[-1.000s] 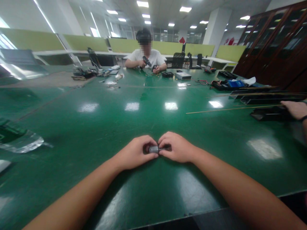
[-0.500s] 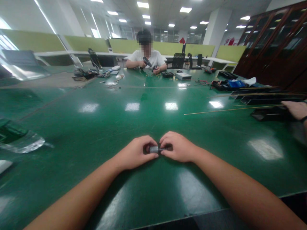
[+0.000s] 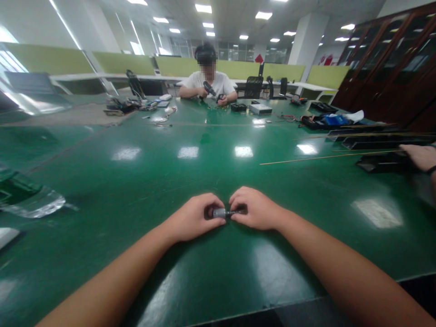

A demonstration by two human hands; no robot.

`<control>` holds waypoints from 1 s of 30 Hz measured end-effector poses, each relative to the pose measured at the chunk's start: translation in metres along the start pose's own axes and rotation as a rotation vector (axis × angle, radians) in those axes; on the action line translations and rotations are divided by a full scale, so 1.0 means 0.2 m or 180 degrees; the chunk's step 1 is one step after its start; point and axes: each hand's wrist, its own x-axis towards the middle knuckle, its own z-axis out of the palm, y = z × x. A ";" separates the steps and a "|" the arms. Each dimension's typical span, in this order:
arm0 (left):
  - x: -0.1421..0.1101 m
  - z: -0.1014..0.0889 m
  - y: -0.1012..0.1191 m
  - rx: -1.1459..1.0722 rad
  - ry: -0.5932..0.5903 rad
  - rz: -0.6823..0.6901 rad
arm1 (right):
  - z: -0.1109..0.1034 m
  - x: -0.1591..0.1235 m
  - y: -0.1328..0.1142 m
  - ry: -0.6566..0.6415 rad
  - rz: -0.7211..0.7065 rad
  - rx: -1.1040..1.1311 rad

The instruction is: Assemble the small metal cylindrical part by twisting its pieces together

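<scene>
Low over the near part of the green table (image 3: 211, 281), my left hand (image 3: 192, 219) is closed round a small silver cylinder (image 3: 220, 212) that looks like a small motor; its left end is hidden in my palm. A thin dark shaft (image 3: 235, 212) points from the cylinder toward my right hand (image 3: 259, 209). The fingers and thumb of that hand are curled round the shaft's far end. Whether shaft and cylinder are one piece is too small to tell.
Across the table a person (image 3: 207, 84) holds a power drill (image 3: 209, 88). At right another person's hand (image 3: 422, 156) rests on black channel pieces (image 3: 378, 161) beside thin rods. A clear plastic bottle (image 3: 30, 195) lies at left. An open tool case (image 3: 323, 121) sits back right.
My right hand has shifted slightly to the right, so the gap between my two hands is a little wider. My left hand stays nearly where it was on the cylinder.
</scene>
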 end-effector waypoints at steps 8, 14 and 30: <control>0.00 0.00 -0.01 0.0007 -0.0012 -0.0012 | -0.01 -0.01 0.00 -0.0010 0.0017 -0.0010; 0.00 0.00 -0.01 0.0055 -0.0028 -0.0051 | -0.03 -0.01 0.01 -0.0093 0.0055 -0.0068; 0.00 0.00 -0.01 -0.0008 -0.0023 -0.0056 | -0.09 -0.02 0.01 -0.0382 0.0288 -0.0199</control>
